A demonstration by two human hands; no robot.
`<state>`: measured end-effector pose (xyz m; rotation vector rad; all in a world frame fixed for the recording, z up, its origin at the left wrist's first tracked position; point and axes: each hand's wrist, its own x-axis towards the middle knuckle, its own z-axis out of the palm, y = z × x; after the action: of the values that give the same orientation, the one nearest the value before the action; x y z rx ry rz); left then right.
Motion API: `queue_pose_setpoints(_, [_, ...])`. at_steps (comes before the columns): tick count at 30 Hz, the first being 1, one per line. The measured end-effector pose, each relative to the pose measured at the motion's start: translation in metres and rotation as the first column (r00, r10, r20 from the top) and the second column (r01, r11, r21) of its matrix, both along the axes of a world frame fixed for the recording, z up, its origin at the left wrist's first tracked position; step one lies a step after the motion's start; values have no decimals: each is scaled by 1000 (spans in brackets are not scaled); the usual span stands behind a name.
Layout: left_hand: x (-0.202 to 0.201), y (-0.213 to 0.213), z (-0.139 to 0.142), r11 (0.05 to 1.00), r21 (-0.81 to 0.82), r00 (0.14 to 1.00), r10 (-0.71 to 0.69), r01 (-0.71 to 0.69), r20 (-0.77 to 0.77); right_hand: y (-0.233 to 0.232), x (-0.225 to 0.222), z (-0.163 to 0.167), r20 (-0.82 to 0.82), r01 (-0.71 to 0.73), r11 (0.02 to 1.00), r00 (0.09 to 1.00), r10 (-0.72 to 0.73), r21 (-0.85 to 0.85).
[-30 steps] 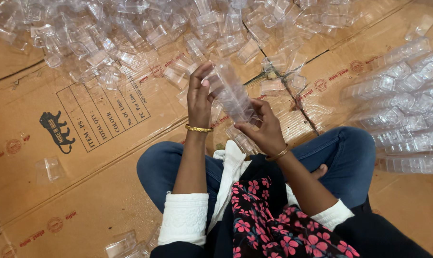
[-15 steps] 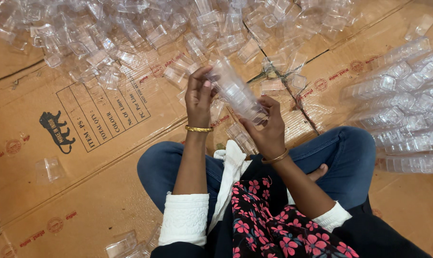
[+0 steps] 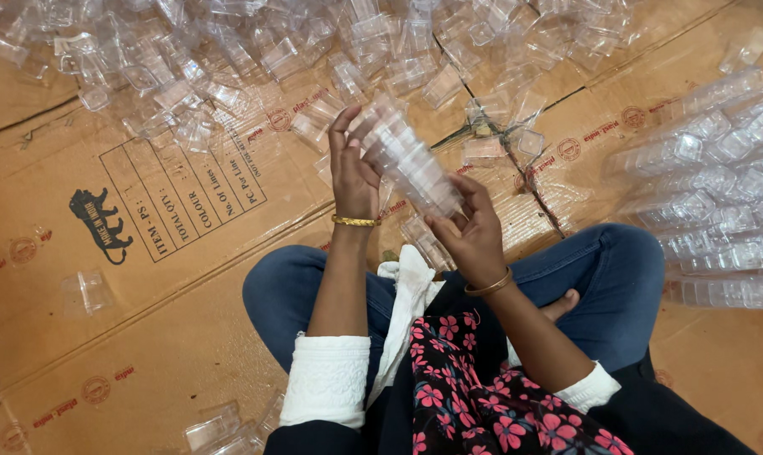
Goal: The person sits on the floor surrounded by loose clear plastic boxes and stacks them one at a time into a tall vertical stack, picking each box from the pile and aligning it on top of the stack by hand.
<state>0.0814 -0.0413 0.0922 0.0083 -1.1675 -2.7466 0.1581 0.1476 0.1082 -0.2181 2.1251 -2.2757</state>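
Flattened cardboard floor (image 3: 103, 371), left hand (image 3: 353, 173) and right hand (image 3: 474, 236) each grasping one stack of clear cups (image 3: 411, 160), uncounted loose cups (image 3: 230, 59) beyond

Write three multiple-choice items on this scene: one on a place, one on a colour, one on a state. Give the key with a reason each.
1. Where do the finished stacks of clear cups lie?
A. In the person's lap
B. To the person's right, on the cardboard
C. Inside a bin

2. What colour is the bangle on the left wrist?
A. Gold
B. Green
C. Black

3. How is the held stack of cups carried?
A. Lying loose on the floor
B. By one hand only
C. Between both hands, off the floor

Key: 1 B, the rows lie at the right edge on the flattened cardboard. 2 A, it shines gold. 3 C, the left hand holds its upper end and the right hand its lower end.
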Motion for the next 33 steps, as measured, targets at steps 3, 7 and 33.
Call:
queue_pose_setpoints(3, [1,4,0,996,-85,996,32,-25,79,-4,3,1,22,43,999,999,-43,9])
queue_pose_setpoints(7, [3,8,6,999,-42,999,-29,30,18,-7,4,0,-67,46,996,997,-41,81])
queue_pose_setpoints(33, [-5,20,-20,951,-276,990,128,-140,-59,-15,16,13,-412,269,820,910,-44,506])
